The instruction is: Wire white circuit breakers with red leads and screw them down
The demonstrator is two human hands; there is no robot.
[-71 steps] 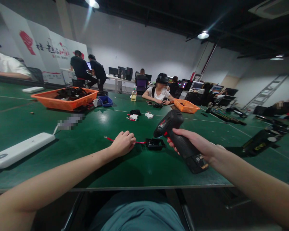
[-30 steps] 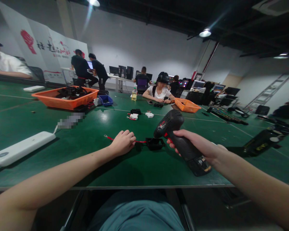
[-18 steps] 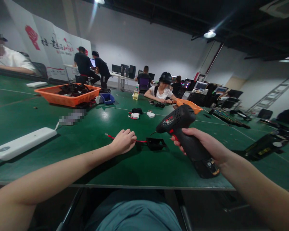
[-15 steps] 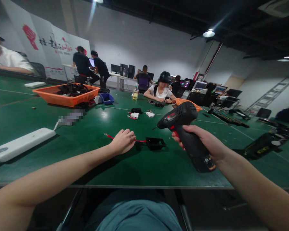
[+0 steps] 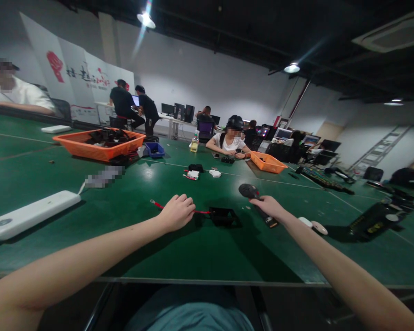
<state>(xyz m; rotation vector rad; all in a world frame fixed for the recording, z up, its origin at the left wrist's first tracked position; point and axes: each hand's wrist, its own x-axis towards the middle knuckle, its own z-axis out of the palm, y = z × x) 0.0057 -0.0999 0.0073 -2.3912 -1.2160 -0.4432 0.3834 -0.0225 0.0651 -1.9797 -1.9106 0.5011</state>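
green table (image 5: 193,248), right hand (image 5: 269,207) outstretched on drill (image 5: 248,190)

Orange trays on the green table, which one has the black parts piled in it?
The larger orange tray, far left beside the small blue bin. The smaller orange tray, by the seated person in white, shows no such pile.

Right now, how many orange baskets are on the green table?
2. The large orange basket stands far left. The small orange basket lies right of centre, near a seated person. Others may be out of view.
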